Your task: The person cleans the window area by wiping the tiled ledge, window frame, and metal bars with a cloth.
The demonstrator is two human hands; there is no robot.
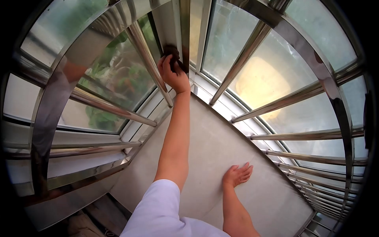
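Note:
My left hand [173, 75] reaches far forward into the corner where two railed window sides meet. Its fingers are closed on a dark crumpled cloth [171, 50], pressed against the upright corner frame [184, 31]. Part of the cloth is hidden by the fingers, and its exact material is hard to make out. Just left of that hand runs a shiny metal bar [144, 51]. My right hand [237, 175] lies flat on the pale floor panel [205, 138], fingers spread and pointing to the right, with nothing in it.
Metal bars line both sides, with a curved left rail [59, 87] and right rail [331, 83] close to me. Behind them are the left window [114, 79], with green plants beyond, and the right window [292, 67]. Dark items [92, 217] sit below at lower left.

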